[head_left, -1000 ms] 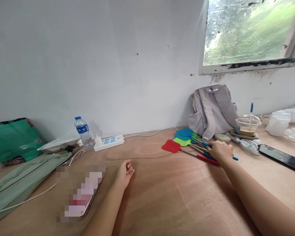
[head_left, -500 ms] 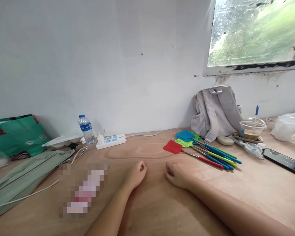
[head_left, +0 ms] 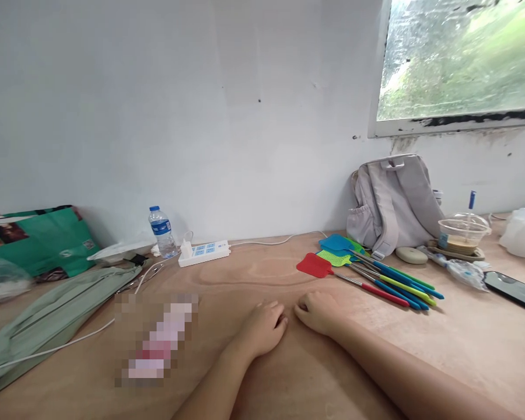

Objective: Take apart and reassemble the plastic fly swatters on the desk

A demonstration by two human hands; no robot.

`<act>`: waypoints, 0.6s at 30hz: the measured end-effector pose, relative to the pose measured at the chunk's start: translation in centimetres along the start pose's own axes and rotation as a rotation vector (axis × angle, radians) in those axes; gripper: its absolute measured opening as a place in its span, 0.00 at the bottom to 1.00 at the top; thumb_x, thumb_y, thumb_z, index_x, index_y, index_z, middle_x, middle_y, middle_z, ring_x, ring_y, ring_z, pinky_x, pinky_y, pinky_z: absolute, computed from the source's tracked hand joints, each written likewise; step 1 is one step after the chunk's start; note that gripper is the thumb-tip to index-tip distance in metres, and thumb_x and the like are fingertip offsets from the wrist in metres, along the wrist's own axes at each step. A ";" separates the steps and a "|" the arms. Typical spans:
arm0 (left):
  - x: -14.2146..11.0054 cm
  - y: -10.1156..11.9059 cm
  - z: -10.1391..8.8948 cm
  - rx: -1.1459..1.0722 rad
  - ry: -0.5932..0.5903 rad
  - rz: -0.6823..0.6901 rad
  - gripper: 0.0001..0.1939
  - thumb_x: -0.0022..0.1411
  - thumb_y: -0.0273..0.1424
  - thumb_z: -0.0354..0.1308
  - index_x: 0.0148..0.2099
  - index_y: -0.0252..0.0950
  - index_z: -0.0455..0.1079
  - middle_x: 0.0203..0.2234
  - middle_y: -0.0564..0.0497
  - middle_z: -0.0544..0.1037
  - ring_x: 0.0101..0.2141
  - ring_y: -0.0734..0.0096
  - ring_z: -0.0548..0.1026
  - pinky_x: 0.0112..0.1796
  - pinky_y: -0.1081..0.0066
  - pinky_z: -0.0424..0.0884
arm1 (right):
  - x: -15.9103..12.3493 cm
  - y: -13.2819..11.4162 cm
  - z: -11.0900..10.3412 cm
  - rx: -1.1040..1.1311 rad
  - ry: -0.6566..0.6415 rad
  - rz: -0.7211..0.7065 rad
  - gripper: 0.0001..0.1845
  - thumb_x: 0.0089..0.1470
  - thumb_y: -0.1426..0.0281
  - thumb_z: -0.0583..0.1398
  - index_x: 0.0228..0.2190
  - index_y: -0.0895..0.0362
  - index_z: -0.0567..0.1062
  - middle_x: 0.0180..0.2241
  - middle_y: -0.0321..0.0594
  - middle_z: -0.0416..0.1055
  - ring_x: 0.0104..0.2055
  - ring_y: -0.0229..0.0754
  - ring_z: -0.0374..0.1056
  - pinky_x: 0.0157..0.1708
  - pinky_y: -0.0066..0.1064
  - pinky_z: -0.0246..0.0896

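Observation:
My left hand (head_left: pixel 266 328) rests on the wooden tabletop (head_left: pixel 249 283), its fingers curled inward with nothing seen in them. Just to its right lies my right hand (head_left: pixel 318 314), closed in a loose fist, a small gap between the two. Closest to my right hand is a bunch of fly swatters with metal shafts: a red fly swatter (head_left: pixel 315 266) in front, with blue fly swatters (head_left: pixel 335 242) and green fly swatters (head_left: pixel 335 258) overlapping behind it. Neither hand touches them.
Along the wall stand a water bottle (head_left: pixel 161 232), a white power strip (head_left: pixel 205 253) and a grey backpack (head_left: pixel 391 204). A drink cup (head_left: pixel 462 233) and a phone (head_left: pixel 514 290) are at right. A green bag (head_left: pixel 44 242), a grey-green cloth item (head_left: pixel 65 306) and a blurred-out patch (head_left: pixel 160 341) lie left.
My left hand has shifted right and nearer to me, closer to my right hand. The view has turned slightly left; my right hand stays curled on the table.

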State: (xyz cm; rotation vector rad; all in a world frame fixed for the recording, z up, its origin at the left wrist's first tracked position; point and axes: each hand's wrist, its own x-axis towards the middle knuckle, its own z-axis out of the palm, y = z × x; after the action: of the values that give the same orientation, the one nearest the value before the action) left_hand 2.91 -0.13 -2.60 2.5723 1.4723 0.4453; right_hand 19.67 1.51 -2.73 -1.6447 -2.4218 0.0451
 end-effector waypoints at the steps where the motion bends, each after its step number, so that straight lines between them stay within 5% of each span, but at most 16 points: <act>1: -0.1 0.0 -0.2 0.000 -0.013 0.020 0.09 0.58 0.32 0.45 0.28 0.38 0.62 0.28 0.49 0.71 0.32 0.66 0.67 0.33 0.69 0.58 | 0.1 0.4 -0.1 -0.006 0.000 0.017 0.16 0.51 0.66 0.50 0.19 0.57 0.73 0.26 0.44 0.74 0.27 0.42 0.67 0.22 0.29 0.43; 18: -0.2 0.4 -1.6 -0.141 -0.070 0.028 0.07 0.56 0.30 0.47 0.26 0.37 0.59 0.25 0.53 0.68 0.28 0.71 0.65 0.29 0.71 0.57 | 0.0 2.2 -0.5 0.078 -0.032 -0.102 0.18 0.54 0.66 0.49 0.20 0.57 0.72 0.24 0.40 0.72 0.26 0.38 0.63 0.23 0.28 0.42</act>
State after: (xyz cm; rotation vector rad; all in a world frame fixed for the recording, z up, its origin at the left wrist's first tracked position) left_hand 2.66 -0.60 -1.05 2.4757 1.3332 0.4416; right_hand 21.80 2.30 -2.60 -1.4970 -2.4901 0.1491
